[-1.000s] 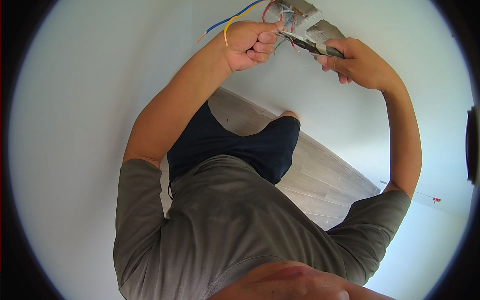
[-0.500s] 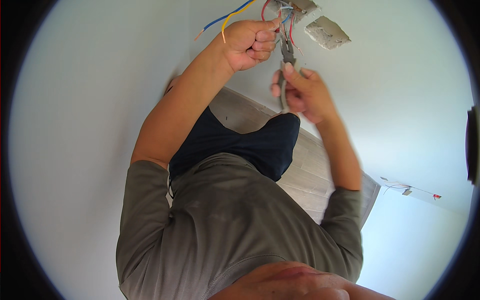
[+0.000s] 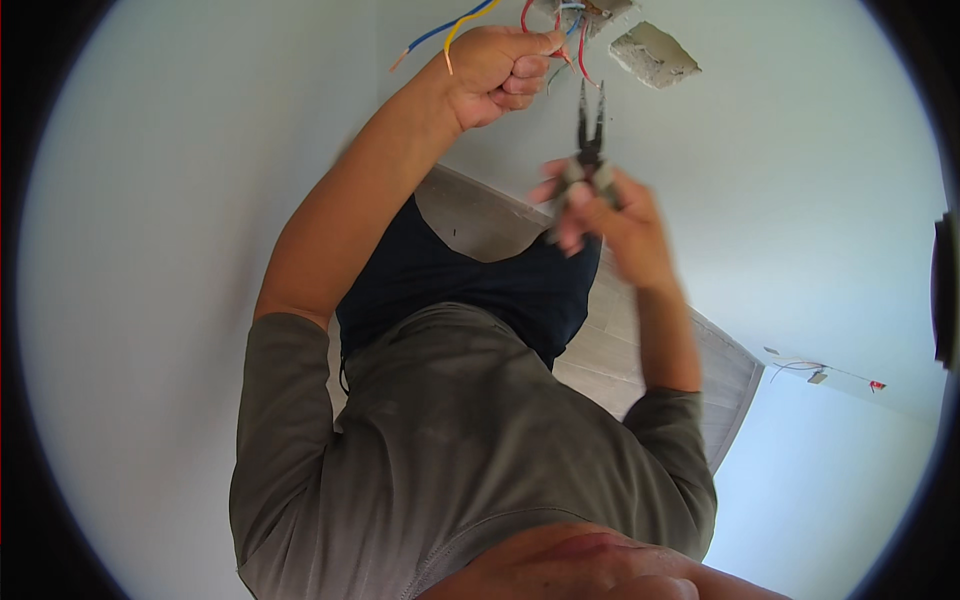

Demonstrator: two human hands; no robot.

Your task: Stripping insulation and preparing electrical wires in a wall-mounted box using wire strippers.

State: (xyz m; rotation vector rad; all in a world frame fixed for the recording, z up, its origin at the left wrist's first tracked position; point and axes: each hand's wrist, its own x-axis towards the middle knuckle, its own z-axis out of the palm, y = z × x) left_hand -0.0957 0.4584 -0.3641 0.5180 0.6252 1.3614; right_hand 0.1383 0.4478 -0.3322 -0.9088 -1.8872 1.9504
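Note:
My left hand (image 3: 503,75) is closed, its thumb and forefinger pinching red electrical wires (image 3: 560,50) just below a rough hole (image 3: 600,18) in the wall. In my right hand (image 3: 605,210) are pliers (image 3: 590,150) with long, narrow jaws, which stand apart and point up at the wires. Nothing shows between the jaws. Another red wire (image 3: 584,55) hangs beside the pinched ones, its bare end close to the jaw tips. Blue wire (image 3: 440,36) and yellow wire (image 3: 455,40), both with stripped copper ends, stick out left above my left wrist. My right fingers are slightly blurred.
A second broken-out patch (image 3: 655,56) lies right of the hole in the pale wall. Farther right, thin wires (image 3: 800,367) with a small red piece come from the wall. Grey plank flooring (image 3: 610,350) runs below, past my dark shorts (image 3: 470,290).
My right hand has drawn the pliers down and away from the wires, and the jaws have spread apart. My left hand keeps its pinch, shifted slightly up in the picture.

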